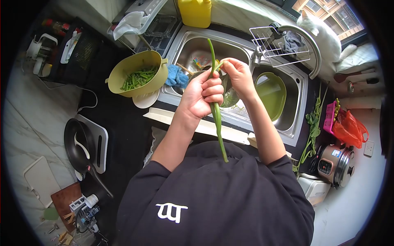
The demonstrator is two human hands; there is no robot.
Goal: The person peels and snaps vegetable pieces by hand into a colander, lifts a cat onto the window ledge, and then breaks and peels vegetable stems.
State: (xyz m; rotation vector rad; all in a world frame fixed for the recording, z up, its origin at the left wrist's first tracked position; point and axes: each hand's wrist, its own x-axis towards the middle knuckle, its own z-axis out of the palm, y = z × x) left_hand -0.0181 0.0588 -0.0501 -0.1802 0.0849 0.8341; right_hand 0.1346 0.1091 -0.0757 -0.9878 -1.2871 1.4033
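Observation:
My left hand (203,95) is wrapped around a long green vegetable stalk (217,119), held over the front of the double sink. One end rises above the fist and the other hangs down towards my shirt. Beside it, my right hand (237,78) is closed, thumb and fingertips pinching a thin green strand at the stalk just above the left fist. To the left, a yellow-green two-handled basin (116,74) contains many short cut green pieces (139,78). Behind my hands, the left sink bowl (193,44) has colourful scraps and a clear bag in it, partly hidden.
A green basin (271,94) sits in the right sink bowl, under a tap (316,53) and wire rack (283,45). Leafy stalks (314,127) lie right, near a rice cooker (336,164). A blue cloth (176,76) hangs by the sink. A frying pan (80,141) stands left; a white cat (324,37) sits by the window.

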